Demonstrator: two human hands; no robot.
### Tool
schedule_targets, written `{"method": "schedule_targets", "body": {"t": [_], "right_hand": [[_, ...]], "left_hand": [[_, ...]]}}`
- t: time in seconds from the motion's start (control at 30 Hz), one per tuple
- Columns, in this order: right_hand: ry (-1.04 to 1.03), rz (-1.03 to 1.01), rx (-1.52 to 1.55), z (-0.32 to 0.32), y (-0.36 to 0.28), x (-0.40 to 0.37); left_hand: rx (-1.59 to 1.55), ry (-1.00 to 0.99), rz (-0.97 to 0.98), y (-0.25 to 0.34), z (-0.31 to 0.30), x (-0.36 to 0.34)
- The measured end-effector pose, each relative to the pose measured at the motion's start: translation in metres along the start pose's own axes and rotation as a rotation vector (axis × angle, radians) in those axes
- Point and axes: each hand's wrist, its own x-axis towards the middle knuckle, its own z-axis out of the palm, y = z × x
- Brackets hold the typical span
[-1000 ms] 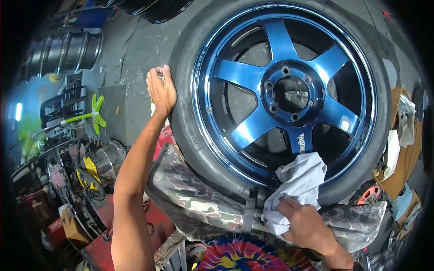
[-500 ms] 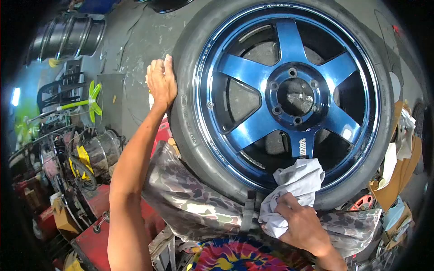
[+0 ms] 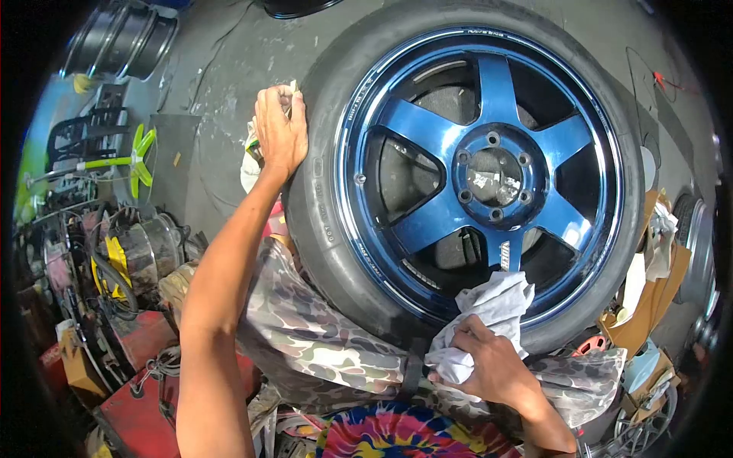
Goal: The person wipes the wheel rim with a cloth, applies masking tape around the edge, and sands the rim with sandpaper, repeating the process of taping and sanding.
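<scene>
A car wheel with a black tyre (image 3: 321,214) and a glossy blue five-spoke rim (image 3: 489,175) rests on my lap, which is covered in camouflage cloth (image 3: 321,343). My left hand (image 3: 280,131) lies flat against the tyre's left tread, with a scrap of pale cloth under its fingers. My right hand (image 3: 489,366) grips a crumpled white rag (image 3: 496,309), and the rag lies against the rim's lower edge beside a white logo sticker on the bottom spoke.
Bare metal rims (image 3: 122,42) lie on the concrete floor (image 3: 221,84) at upper left. A green-bladed tool (image 3: 130,162), cables and red boxes (image 3: 141,389) crowd the left side. Cardboard and papers (image 3: 649,298) pile up on the right, next to another wheel (image 3: 699,252).
The view has shifted, so the wheel sits lower and further left in frame. My left hand stays on the tread with cloth now showing under it. My right hand has edged left with the rag.
</scene>
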Motion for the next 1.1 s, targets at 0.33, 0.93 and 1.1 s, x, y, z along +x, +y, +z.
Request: {"method": "schedule_targets", "body": {"t": [0.33,0.93,1.1], "right_hand": [[0.012,-0.024,-0.022,0.005,0.003,0.005],[1.105,-0.007,0.045,-0.147,0.01,0.115],[0.984,-0.354,0.004,-0.156,-0.029,0.253]], "left_hand": [[0.006,0.048,0.166,-0.009,0.005,0.0],[-0.045,-0.005,0.052,-0.003,0.009,0.0],[-0.051,0.015,0.071,-0.002,0.01,0.0]]}}
